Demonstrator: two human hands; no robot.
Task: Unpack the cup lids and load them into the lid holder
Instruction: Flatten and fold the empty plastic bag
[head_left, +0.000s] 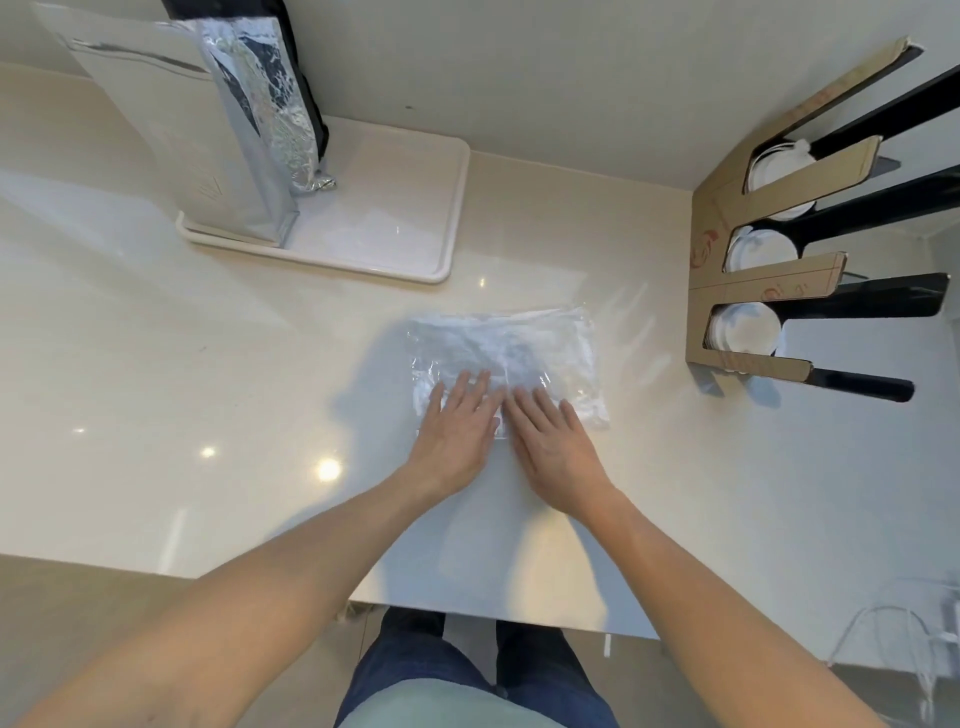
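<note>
left hand (460, 426) + right hand (553, 441): fingers flat, splayed, pressing near edge of clear bag (506, 358) mid-worktop, likely flattening the empty wrap | lids (748, 325) already in holder (737, 286), right edge

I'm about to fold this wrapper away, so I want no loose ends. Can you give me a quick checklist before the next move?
1. Left hand flat on the plastic bag: ok.
2. Right hand flat on it too: ok.
3. Bag emptied of lids: cannot tell, though it lies flat.
4. Lid holder slots hold white lids: ok.
5. Counter around the bag free of stray lids: ok.
</note>
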